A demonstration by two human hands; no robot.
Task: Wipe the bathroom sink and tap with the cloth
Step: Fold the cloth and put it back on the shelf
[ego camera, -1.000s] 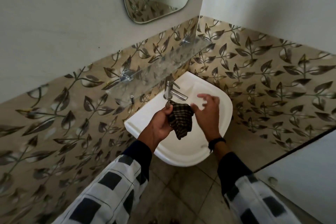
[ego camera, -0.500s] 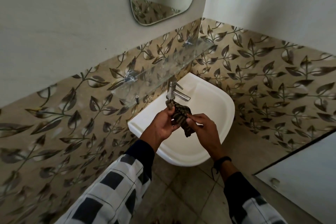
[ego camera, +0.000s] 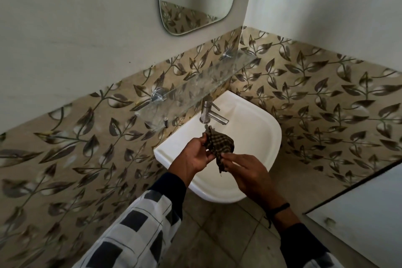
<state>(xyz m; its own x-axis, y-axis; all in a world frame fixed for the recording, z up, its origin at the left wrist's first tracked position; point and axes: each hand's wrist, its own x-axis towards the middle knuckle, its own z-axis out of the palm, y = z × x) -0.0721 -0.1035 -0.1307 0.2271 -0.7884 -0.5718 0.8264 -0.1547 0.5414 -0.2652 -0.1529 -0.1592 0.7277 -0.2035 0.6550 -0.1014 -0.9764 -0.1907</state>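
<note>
**Cloth gathered between both hands over the basin, no wiping begun**

A second ago my right hand (ego camera: 250, 177) was spread open over the far side of the sink (ego camera: 256, 137), clear of the checked cloth (ego camera: 219, 146), which hung from my left hand (ego camera: 193, 156) alone. Now the right hand has come back toward me and pinched the cloth's lower tail, so both hands have it. The left fingers (ego camera: 204, 137) are closed on the upper edge of the cloth near its peak; the right fingers (ego camera: 226, 160) are nipped thumb-to-forefinger on the hanging end, the other fingers loosely curled. I read this as bunching or refolding the cloth into a pad before the first stroke, so the task is barely under way: neither basin nor tap looks touched by the cloth yet.

The cloth sits in the air above the near-left part of the bowl, just in front of the tap (ego camera: 210, 113) and not touching it as far as I can tell. Its long axis runs roughly from a peak pointing up toward the tap base down to a frayed tail pointing toward me, slightly to my right; the middle bulges out rightward in a crumpled fold.

The tap's spout points out over the bowl to my right, its lever angled the same way. The glass shelf (ego camera: 195, 89) overhangs the tap closely, which I judge will cramp any wipe around the tap's top.
</note>
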